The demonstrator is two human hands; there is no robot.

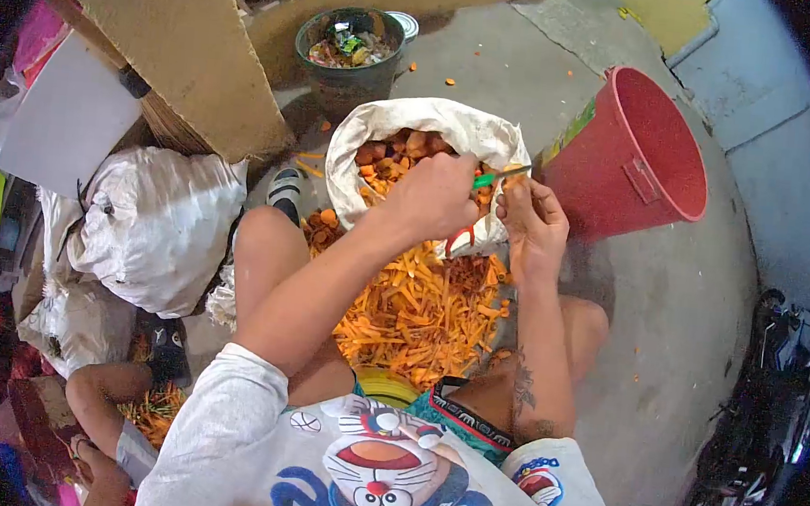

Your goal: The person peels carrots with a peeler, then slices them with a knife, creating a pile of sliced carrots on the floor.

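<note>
My left hand (436, 198) is closed, reaching over the open white sack (415, 121) full of carrots (396, 154); what it grips is hidden under the fingers. My right hand (531, 220) is closed on a green-handled peeler (499, 176) just right of the left hand, over the sack's rim. Below both hands a heap of orange carrot peelings (420, 307) lies on the floor between my bare knees.
A red bucket (636, 157) lies tilted at the right of the sack. A dark bin of scraps (349, 54) stands behind it. White bags (155, 224) and cardboard (179, 45) crowd the left. Another person's arm (104, 391) with more peelings is at lower left.
</note>
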